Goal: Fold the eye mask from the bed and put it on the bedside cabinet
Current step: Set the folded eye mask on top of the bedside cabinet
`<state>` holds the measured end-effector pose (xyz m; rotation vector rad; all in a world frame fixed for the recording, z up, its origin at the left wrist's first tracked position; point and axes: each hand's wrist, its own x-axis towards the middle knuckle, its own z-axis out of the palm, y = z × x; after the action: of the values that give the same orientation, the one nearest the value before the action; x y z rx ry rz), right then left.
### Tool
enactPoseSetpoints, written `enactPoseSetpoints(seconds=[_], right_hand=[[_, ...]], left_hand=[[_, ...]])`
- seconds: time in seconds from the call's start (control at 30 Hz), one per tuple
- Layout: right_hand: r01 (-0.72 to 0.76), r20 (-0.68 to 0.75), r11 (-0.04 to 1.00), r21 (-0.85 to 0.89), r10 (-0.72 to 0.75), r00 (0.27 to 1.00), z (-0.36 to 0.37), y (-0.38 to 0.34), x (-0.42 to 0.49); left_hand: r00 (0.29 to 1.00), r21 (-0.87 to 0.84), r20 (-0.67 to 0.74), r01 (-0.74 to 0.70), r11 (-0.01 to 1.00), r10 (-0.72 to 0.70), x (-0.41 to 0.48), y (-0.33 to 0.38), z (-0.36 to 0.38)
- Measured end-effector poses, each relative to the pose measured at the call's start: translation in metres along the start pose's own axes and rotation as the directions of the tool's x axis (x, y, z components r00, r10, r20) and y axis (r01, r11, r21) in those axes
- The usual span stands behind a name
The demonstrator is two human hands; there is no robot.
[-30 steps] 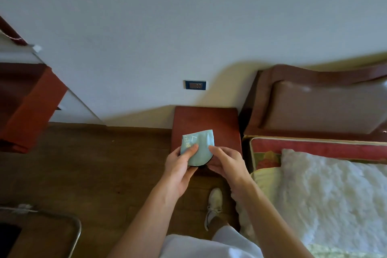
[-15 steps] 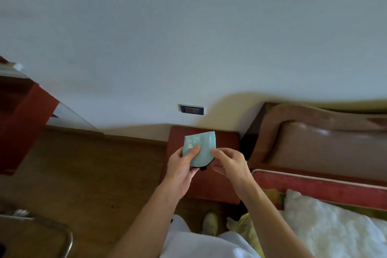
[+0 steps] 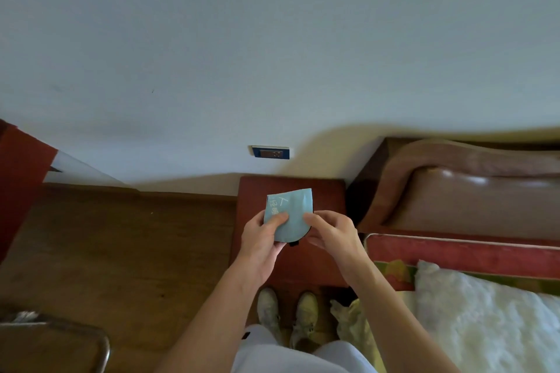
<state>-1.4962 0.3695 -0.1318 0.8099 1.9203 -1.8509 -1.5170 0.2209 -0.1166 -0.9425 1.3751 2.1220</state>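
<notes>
Pale blue fabric, folded in half with white printing on its upper left corner, is the eye mask [image 3: 290,211], held up in the air over the bedside cabinet [image 3: 325,203] and not touching its top. A bit of dark strap pokes out under its lower edge. The left hand [image 3: 263,241] grips it from seven o'clock, thumb pressed flat on the front and fingers curled behind. The right hand [image 3: 332,233] pinches its rounded edge from four o'clock with thumb and fingertips, the other fingers loosely bent. The red-brown cabinet stands against the wall, with a socket [image 3: 270,152] at twelve o'clock above it. At three o'clock is the padded headboard [image 3: 472,191]; at five o'clock lies a white fluffy blanket [image 3: 485,318] on the bed. Two light shoes [image 3: 288,310] stand on the wooden floor [image 3: 121,251] at six o'clock.
</notes>
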Motion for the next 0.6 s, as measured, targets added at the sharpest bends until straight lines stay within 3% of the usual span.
enactPoseSetpoints(seconds=[0.33,0.6], right_hand=[[-0.030,-0.078,0.916,-0.400,-0.002,0.997,0.007,0.068,0.081],[0.060,0.041,0.600,-0.798,-0.045,0.998,0.002,0.218,0.166]], left_hand=[[0.992,0.099,-0.082,0.100,0.990,-0.092,0.112,-0.049,-0.027],[0.984,0.418,-0.120,0.170,0.892,-0.132,0.255,-0.130,-0.060]])
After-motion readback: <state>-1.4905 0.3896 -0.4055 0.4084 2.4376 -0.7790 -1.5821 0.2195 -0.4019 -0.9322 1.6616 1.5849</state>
